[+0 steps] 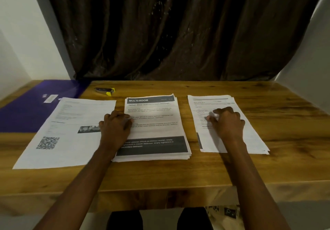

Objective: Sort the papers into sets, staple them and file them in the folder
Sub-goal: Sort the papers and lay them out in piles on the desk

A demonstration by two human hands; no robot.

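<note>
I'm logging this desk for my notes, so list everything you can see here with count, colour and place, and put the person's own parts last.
table: one, brown wood, fills the foreground.
folder: one, purple, far left, partly under the left sheet.
stapler: one, dark with yellow tip, far side, left of centre.
left sheet: one white page showing, QR code, left.
middle stack: one white pile, dark header "MULTI-ROOM", centre.
right pile: one white pile, right.
curtain: one, dark brown, behind table.
left hand: one, on the middle stack's left edge.
right hand: one, fingers curled on the right pile.
</note>
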